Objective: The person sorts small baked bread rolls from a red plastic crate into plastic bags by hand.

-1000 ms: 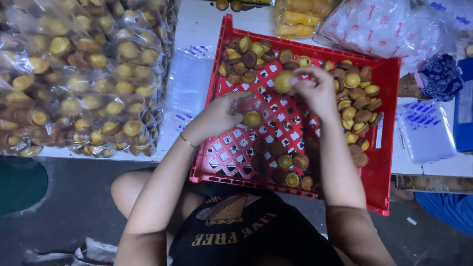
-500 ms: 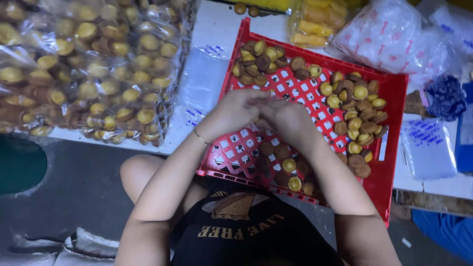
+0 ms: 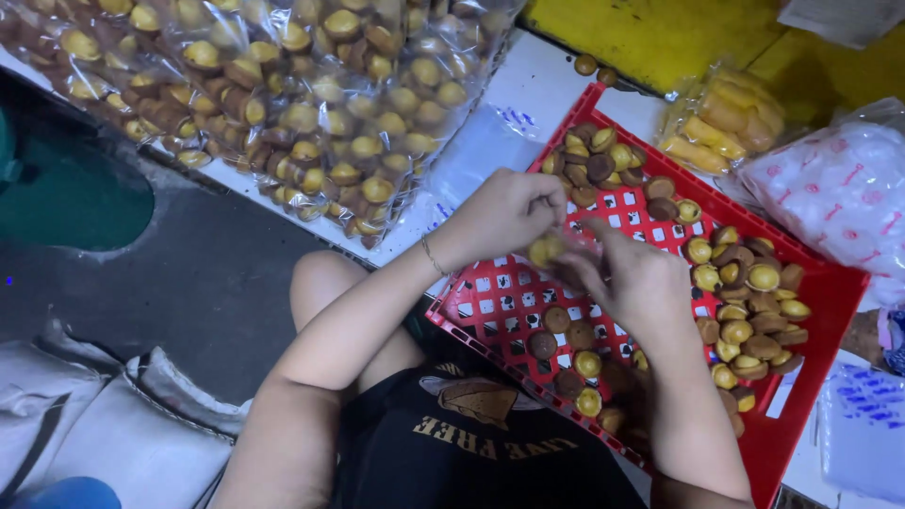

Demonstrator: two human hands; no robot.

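Our left hand [image 3: 504,212] is curled shut, fingertips pinching a small yellow cake [image 3: 545,250], w/ right hand [image 3: 633,283] touching just beside it, fingers closing in. Both sit over the red crate [image 3: 830,283]; loose cakes [image 3: 745,302] lie right of our hands.

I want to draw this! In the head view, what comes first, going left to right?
White sacks → bagged cakes → left hand → right hand → loose cakes in the red crate → white printed bag.
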